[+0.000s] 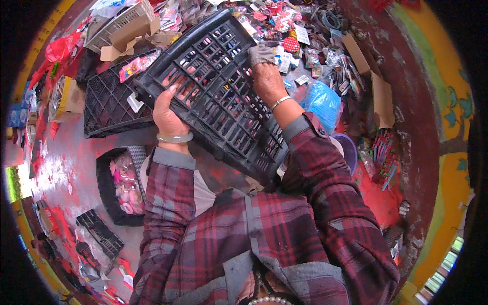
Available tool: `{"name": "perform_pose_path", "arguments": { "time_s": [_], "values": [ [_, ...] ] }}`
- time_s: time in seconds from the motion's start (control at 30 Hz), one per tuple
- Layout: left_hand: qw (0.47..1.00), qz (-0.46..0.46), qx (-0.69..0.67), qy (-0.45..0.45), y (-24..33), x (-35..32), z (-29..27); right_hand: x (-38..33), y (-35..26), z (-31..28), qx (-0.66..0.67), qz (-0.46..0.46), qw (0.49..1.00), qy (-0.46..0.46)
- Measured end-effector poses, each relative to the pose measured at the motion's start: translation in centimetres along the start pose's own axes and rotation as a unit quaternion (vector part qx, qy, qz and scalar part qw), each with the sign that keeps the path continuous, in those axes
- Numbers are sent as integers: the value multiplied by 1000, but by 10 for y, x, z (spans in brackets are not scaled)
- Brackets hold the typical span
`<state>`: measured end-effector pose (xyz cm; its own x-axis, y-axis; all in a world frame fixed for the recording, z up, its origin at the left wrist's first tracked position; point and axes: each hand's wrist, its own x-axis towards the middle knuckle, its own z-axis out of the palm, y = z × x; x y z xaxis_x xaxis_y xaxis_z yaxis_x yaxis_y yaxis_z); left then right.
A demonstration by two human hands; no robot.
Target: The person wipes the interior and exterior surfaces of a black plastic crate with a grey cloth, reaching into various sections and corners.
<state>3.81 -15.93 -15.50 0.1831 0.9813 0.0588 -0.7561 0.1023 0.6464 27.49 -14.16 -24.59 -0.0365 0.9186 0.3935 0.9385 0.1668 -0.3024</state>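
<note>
Black plastic lattice crate (218,86) is held up in the air, tilted, between both hands, above the cluttered floor and in front of the person's chest. Left hand (170,109) grips its near left edge; the fingers (178,90) are curled through the holes of the lattice, a pale green bangle (174,137) sitting on the wrist. Right hand (267,79) holds the upper right side, its fingers bent over the rim and pressed to the plastic, with a grey cloth (261,53) over them.

Left of it, a second flat black crate (109,104) lies on the floor, very near. To the right is a blue plastic bag (323,101), and behind are many small colourful packets (284,25). Little free room exists around.
</note>
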Motion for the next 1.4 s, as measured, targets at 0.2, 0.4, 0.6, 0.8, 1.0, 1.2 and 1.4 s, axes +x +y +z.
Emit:
{"name": "perform_pose_path", "arguments": {
  "time_s": [0.2, 0.4, 0.6, 0.8, 1.0, 1.2, 1.4],
  "values": [
    [1000, 24, 14, 15, 0, 4, -6, -20, 4, -20, -33, 90, 978, -185],
    [997, 4, 51, 66, 1, -2, 1, -37, 6, -21, -27, 52, 998, -4],
    [998, -8, 65, -22, -6, -2, 0, -10, 7, -14, 98, -13, 994, 40],
    [997, 2, 35, 73, 0, 2, 9, -30, 29, 7, 51, -10, 999, -16],
    [997, 13, 8, 76, -4, 7, 3, -84, 35, 16, 24, 87, 996, -3],
    [1000, -12, 20, 10, -6, 8, 1, -101, 22, -16, -118, 164, 975, -87],
    [997, -27, 62, 35, -10, 6, 6, -109, 17, -25, -106, 197, 967, -121]
  ]
}}
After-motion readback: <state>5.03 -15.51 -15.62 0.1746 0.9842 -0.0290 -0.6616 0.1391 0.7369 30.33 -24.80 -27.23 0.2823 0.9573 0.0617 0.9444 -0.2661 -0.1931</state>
